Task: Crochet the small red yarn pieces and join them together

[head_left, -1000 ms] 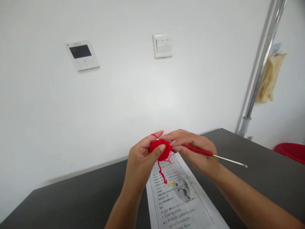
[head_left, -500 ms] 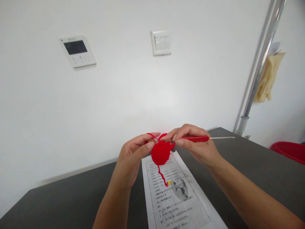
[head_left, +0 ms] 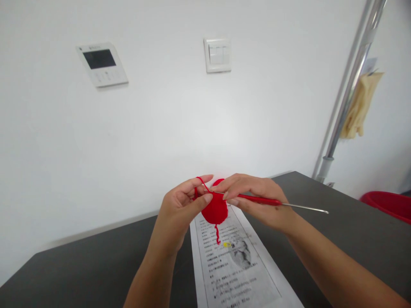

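A round red crochet piece point(head_left: 214, 211) is pinched between the thumb and fingers of my left hand point(head_left: 180, 205). Red yarn loops over that hand's raised index finger and runs down to the hook. My right hand point(head_left: 260, 199) is closed on a crochet hook point(head_left: 261, 199) with a red handle and thin metal ends. One hook end meets the piece's upper edge; the other points out to the right. A short red yarn tail point(head_left: 218, 235) hangs below the piece, over a printed sheet point(head_left: 236, 282). Behind the fingers, more red yarn point(head_left: 219, 182) partly shows.
The sheet lies on a dark table point(head_left: 96, 265) against a white wall. A small yellow stitch marker point(head_left: 227, 244) rests on the paper. To the right are a metal pole point(head_left: 349, 94), hanging cream gloves point(head_left: 361, 107) and a red basin point(head_left: 388, 205).
My right hand has shifted slightly left and lower, and the hook's free end now tilts downward. The left thumb sits further over the piece's edge. The yarn tail hangs shorter and straighter.
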### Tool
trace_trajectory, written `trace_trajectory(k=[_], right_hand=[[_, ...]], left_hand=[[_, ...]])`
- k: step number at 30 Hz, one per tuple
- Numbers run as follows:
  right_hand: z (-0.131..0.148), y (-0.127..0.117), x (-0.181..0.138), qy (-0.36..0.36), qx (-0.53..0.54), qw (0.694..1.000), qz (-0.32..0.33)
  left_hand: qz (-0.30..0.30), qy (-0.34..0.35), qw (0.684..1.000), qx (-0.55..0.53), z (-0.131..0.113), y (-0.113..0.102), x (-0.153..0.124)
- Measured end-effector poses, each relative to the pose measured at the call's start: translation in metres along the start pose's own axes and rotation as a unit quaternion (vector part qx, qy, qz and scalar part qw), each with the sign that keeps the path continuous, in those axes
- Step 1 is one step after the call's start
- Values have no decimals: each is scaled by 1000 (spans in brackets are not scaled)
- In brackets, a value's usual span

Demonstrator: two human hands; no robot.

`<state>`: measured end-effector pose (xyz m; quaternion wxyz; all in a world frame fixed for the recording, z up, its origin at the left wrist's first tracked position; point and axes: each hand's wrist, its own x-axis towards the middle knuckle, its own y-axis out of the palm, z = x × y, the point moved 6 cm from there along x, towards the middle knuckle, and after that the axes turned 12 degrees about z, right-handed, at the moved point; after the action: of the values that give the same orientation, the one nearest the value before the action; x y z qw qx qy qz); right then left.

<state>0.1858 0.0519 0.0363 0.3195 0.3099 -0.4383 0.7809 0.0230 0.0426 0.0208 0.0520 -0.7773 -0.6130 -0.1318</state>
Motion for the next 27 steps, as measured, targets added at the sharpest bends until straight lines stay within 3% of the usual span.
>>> trace_trajectory(k=[7,14,18,27], right_hand=[[21,4,2,-123,-228,965,27],[26,10,-2,-143,-308,940,-4],[28,12,-3,-148,-307,940,-10],[16,4,1,-72,-141,987,-6]], left_hand=[[-4,22,1000,-17,-1,2,-1],[-13,23,998,-64,2,4,-2],[6,20,997,-74,1,7,-1],[24,48,998,-40,-1,3,-1]])
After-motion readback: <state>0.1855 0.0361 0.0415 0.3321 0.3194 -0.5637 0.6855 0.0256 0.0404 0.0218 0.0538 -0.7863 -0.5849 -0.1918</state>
